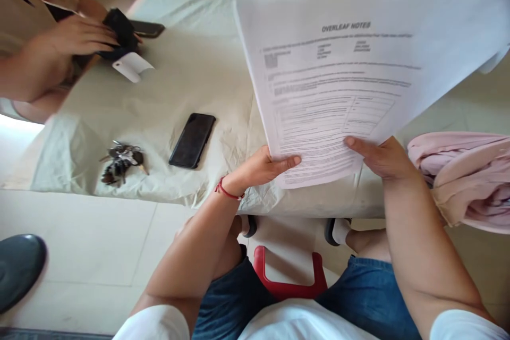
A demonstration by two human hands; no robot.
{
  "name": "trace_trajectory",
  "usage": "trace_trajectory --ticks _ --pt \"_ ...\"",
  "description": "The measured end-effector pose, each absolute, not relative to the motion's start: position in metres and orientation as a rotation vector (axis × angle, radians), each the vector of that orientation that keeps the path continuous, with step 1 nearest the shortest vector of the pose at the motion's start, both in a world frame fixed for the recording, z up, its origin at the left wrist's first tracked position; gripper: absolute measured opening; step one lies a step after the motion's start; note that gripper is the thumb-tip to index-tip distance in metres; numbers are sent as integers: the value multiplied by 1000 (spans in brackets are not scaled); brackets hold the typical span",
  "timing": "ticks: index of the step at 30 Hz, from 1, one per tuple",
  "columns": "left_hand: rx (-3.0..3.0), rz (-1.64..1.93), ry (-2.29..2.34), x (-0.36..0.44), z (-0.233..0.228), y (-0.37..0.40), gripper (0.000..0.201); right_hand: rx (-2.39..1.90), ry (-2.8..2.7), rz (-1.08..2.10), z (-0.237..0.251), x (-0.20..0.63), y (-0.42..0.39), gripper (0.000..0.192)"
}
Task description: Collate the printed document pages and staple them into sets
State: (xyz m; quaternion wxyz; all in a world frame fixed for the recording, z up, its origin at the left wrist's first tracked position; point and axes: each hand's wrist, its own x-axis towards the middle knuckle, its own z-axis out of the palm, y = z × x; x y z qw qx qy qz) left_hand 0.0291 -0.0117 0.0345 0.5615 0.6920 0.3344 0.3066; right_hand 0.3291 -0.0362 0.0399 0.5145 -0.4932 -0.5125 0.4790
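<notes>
I hold a stack of printed white papers (338, 74) headed "OVERLEAF NOTES" above the table's near edge. My left hand (261, 167) grips the bottom left corner, thumb on top. My right hand (378, 156) pinches the bottom edge further right. A red thread band circles my left wrist. The sheets fan upward and to the right, hiding part of the table behind them.
A pale cloth covers the table (191, 64). On it lie a black phone (192, 139) and a bunch of keys (121, 162). Another person's hand (75, 37) rests on a black device (119, 32) at the far left. Pink fabric (466, 175) lies at right. A red stool (287, 276) is under me.
</notes>
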Motion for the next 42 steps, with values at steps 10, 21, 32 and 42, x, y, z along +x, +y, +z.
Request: trace_trajectory --ticks 10,21,32,42 --pt "1124 1137 963 49 20 -7 58 -1372 -1092 1560 22 333 -39 56" --pt "808 846 834 71 15 -47 56 -1445 -926 1358 35 350 -35 49" --pt "800 1221 1071 67 4 -35 40 -1456 -927 1524 32 344 -44 47" --pt "774 1188 1103 69 -1 -38 36 -1486 -941 1614 27 343 -43 44"
